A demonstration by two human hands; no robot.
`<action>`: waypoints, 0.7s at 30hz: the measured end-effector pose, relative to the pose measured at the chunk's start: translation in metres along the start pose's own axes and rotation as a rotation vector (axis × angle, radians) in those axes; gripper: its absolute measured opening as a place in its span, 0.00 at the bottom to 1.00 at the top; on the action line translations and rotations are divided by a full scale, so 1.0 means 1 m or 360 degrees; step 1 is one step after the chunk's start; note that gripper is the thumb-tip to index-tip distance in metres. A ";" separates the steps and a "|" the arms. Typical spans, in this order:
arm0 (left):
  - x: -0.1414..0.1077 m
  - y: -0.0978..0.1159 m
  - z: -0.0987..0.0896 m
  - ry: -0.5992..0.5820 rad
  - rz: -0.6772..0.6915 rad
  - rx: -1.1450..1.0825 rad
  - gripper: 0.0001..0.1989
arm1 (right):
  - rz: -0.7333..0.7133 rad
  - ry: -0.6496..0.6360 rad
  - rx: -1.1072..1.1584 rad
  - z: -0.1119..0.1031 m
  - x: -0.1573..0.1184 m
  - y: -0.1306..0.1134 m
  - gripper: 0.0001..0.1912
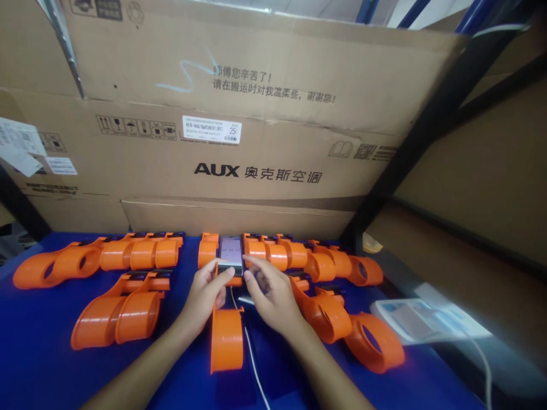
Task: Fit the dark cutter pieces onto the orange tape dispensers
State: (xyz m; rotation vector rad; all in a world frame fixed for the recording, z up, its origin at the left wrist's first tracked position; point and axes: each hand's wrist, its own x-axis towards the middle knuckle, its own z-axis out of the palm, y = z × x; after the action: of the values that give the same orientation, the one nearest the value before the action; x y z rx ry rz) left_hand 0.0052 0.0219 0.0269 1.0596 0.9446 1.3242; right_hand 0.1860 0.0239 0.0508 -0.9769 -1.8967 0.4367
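A phone (231, 250) showing timer digits stands upright at the middle of the blue table, leaning among orange parts. My left hand (208, 290) is at its lower left, the thumb on the bottom of the screen and the fingers curled round that corner. At the phone's right side is my right hand (271, 289), its fingers apart and bent, the index fingertip near the phone's edge; nothing is in its grasp. Just below my hands an orange ring-shaped part (227, 340) rests on the table, beside a white cable (252, 356).
Orange parts line the back left (115, 254) and back right (294, 254), with more at the front left (117, 319) and front right (374, 341). Behind stands a large cardboard box (256, 142). A white-and-blue packet (427, 320) lies at right, near a dark metal post (410, 148).
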 end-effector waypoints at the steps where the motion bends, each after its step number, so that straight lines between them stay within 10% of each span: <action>1: 0.000 0.000 0.001 -0.0008 0.0004 -0.0003 0.17 | -0.0068 -0.0026 -0.0018 -0.001 0.000 -0.002 0.16; 17: 0.000 0.013 -0.003 0.0163 0.0040 -0.0231 0.18 | 0.0009 0.0158 -0.0246 0.001 0.000 0.001 0.12; 21: -0.001 0.015 -0.003 0.0184 0.0067 -0.0278 0.18 | -0.0100 -0.0107 -0.0437 0.006 -0.001 0.005 0.12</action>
State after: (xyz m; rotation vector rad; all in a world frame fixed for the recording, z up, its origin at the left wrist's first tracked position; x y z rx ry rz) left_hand -0.0016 0.0202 0.0409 0.8806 0.8777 1.4877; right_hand 0.1836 0.0266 0.0444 -1.0878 -2.0793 0.1759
